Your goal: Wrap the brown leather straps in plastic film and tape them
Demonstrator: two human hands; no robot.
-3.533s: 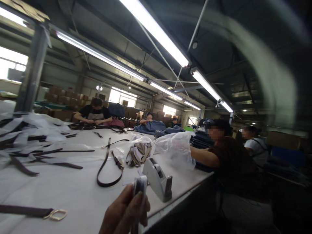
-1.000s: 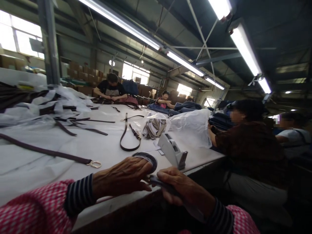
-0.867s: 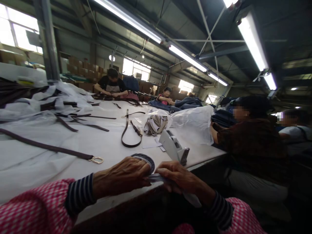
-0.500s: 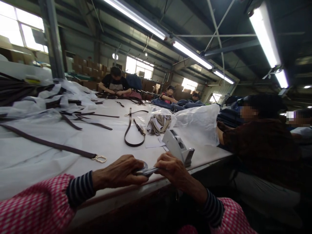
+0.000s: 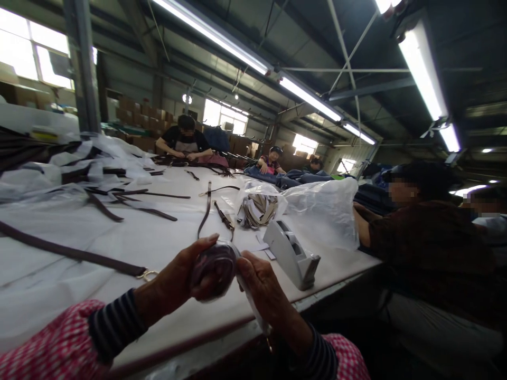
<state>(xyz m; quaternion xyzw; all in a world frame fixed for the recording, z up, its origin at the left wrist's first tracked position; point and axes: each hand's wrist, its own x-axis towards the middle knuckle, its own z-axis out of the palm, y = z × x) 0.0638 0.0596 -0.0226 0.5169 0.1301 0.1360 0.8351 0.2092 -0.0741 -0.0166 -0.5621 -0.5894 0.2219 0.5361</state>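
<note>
My left hand [image 5: 180, 282] is wrapped round a roll of clear plastic [image 5: 216, 269], its round side facing me; whether it is tape or film I cannot tell. From the roll, a clear plastic strip [image 5: 251, 301] runs down along my right hand [image 5: 263, 287]. My right thumb and fingers are closed on that strip near the roll's edge. A small gold-coloured piece hangs below my right hand, too blurred to name. Both hands are above the table's front edge. Just beyond my right hand stands a grey tape dispenser [image 5: 291, 256].
Dark straps [image 5: 75, 250] lie on the white table [image 5: 170, 243], one with a gold ring. A bag of folded pale strips [image 5: 259, 208] sits behind the dispenser. At right, a co-worker [image 5: 428, 253] handles a large clear bag [image 5: 322, 211]. Others work across the table.
My left hand has turned, so the roll now shows its round side. My right hand has tilted downward, with the strip along it. The view has shifted slightly.
</note>
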